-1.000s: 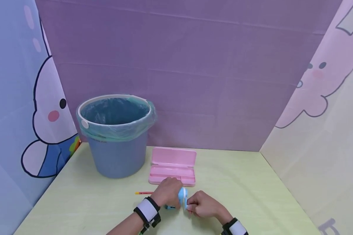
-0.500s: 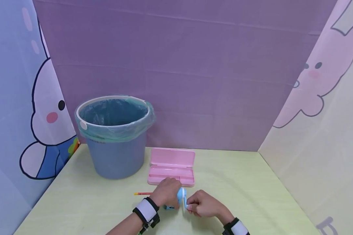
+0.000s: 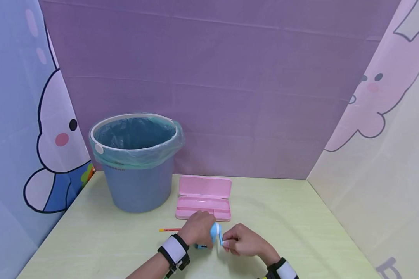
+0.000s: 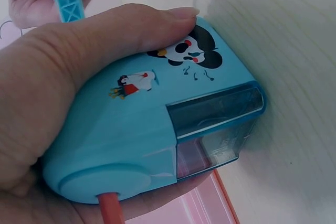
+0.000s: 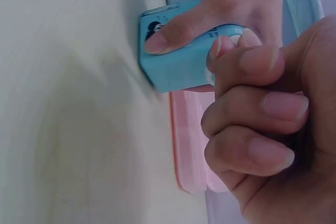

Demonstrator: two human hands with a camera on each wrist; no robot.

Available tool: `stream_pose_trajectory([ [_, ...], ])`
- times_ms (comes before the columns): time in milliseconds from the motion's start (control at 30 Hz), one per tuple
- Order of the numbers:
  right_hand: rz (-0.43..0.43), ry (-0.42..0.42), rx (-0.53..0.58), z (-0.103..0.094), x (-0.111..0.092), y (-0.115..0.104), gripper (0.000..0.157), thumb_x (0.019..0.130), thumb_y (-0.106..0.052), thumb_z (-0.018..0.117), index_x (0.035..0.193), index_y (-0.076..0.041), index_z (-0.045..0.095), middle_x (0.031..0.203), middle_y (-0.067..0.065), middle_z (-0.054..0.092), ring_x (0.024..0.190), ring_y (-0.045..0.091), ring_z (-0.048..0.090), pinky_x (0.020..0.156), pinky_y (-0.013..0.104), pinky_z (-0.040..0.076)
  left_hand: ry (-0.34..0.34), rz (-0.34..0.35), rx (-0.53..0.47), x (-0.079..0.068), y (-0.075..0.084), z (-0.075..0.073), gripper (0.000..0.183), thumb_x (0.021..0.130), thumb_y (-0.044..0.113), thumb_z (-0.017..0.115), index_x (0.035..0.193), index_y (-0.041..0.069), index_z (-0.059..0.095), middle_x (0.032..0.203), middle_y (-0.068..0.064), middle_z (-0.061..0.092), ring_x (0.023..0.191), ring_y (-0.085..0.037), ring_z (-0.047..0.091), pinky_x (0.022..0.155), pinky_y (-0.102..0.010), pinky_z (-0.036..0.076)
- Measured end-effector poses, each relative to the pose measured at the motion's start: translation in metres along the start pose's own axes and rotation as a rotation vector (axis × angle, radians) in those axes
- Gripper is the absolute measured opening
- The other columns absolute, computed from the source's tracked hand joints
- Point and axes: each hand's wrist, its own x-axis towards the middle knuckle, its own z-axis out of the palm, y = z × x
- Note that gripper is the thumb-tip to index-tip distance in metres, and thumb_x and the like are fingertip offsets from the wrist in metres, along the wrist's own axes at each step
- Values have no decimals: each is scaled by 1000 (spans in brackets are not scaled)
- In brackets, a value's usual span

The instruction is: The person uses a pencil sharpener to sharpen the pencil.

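A light blue crank pencil sharpener [image 4: 142,114] with cartoon stickers and a clear shavings drawer [image 4: 215,129] stands on the table. My left hand [image 3: 199,228] grips its body, thumb across the top. Out of the sharpener's face sticks a pencil [image 3: 170,229], red with a yellow end, pointing left in the head view. On the other side, my right hand [image 3: 242,241] pinches the end of the crank handle [image 3: 220,235] between thumb and index finger, the other fingers curled. Part of the sharpener is hidden behind my left hand in the head view.
An open pink pencil case [image 3: 204,201] lies just behind the hands, its lid tipped back. A blue bin [image 3: 137,186] lined with a thin green bag stands at the back left. A purple wall [image 3: 213,85] closes off the table's far edge.
My right hand has shifted slightly right and up with the crank handle, which now slants more. My left hand keeps its grip on the sharpener, with the pencil still in it.
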Motion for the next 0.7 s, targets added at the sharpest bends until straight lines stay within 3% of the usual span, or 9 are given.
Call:
stream_pose_trajectory([
  [233, -45, 58, 18, -10, 1, -12, 31, 101, -6, 54, 75, 7, 62, 53, -7, 42, 47, -1, 37, 52, 17, 30, 21, 2, 9, 1, -1, 3, 43, 61, 29, 99, 91, 16, 70, 75, 9, 56, 71, -11, 48, 72, -27, 42],
  [700, -36, 92, -19, -22, 7, -16, 27, 100, -1, 53, 76, 0, 64, 55, -8, 42, 49, 0, 37, 53, 18, 31, 16, -20, -42, 0, 0, 3, 43, 61, 26, 99, 89, 16, 69, 75, 9, 57, 71, -11, 49, 69, -26, 42],
])
